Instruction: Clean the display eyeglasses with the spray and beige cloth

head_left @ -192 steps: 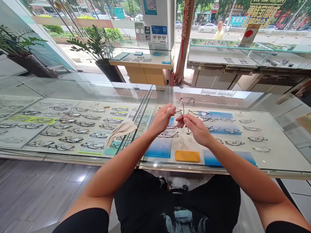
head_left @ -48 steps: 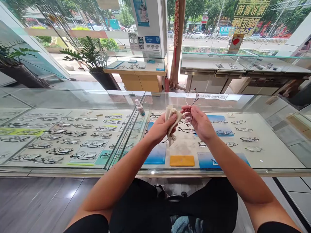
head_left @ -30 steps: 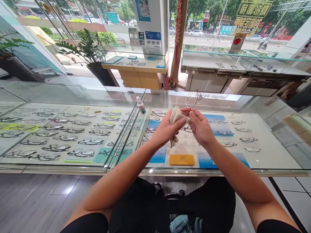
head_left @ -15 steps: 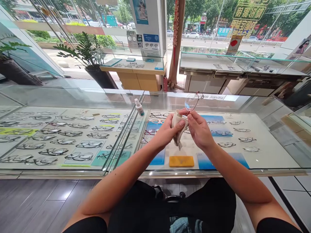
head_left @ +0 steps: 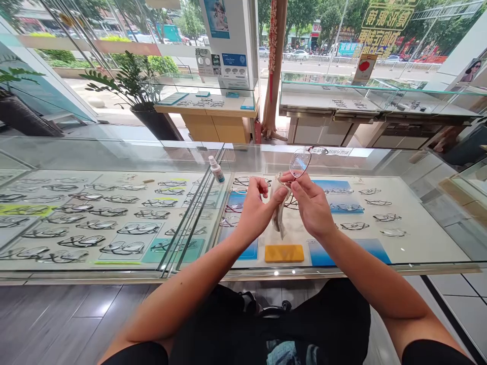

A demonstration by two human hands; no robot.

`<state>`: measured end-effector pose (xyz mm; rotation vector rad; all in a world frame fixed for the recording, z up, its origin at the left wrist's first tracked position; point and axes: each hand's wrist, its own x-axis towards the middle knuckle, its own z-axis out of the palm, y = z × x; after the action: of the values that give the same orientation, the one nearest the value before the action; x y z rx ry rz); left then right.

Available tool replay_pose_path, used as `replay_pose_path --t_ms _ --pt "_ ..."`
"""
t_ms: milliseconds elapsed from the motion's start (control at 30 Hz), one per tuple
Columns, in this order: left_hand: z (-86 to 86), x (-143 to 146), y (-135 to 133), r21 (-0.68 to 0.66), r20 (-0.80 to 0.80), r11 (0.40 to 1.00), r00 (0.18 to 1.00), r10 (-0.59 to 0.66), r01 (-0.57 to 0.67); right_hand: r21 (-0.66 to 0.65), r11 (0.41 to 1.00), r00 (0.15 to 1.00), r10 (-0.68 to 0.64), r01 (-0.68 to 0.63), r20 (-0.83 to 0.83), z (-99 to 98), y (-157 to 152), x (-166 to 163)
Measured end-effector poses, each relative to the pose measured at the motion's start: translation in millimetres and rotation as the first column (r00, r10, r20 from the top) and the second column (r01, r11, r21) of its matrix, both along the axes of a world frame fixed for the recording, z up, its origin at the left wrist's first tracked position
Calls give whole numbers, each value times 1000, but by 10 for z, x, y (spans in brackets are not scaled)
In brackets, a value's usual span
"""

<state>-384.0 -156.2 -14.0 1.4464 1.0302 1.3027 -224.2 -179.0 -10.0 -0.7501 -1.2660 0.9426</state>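
Note:
My left hand (head_left: 256, 208) pinches a beige cleaning cloth (head_left: 278, 213) between thumb and fingers; the cloth hangs down from the pinch. My right hand (head_left: 310, 203) grips a pair of thin-rimmed glasses (head_left: 300, 163) by the frame, one lens sticking up above the fingers. Both hands meet above the glass display counter (head_left: 342, 152), the cloth against the lower part of the glasses.
A small spray bottle (head_left: 216, 169) stands on the counter top left of my hands. Under the glass lie several rows of eyeglass frames (head_left: 114, 223) and a yellow pad (head_left: 284, 253). More showcases, potted plants (head_left: 133, 81) and a street window are behind.
Long ago my hands held the glasses with the cloth lying on the counter. Since then my left hand took the cloth to the lens; now its fingers have loosened and the cloth hangs lower.

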Motion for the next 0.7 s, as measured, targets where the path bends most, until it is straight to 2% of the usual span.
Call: replay_pose_path --t_ms 133,267,467,600,700 --pt "79 19 -23 -35 69 978 977 -202 204 -20 1000 1000 -3 3 -4 -9 0 0" --pt "118 12 -10 -30 119 941 936 -331 337 -68 998 1000 -4 3 -15 -15 14 19" --pt "75 -33 46 -126 212 886 885 -415 446 -293 952 992 56 -87 -114 50 43 27" --pt "44 -69 84 -175 301 816 819 -489 551 -329 928 971 105 -174 -216 87 69 22" --pt "39 -100 103 -169 298 774 781 -549 610 -326 920 957 136 -217 -255 79 92 32"
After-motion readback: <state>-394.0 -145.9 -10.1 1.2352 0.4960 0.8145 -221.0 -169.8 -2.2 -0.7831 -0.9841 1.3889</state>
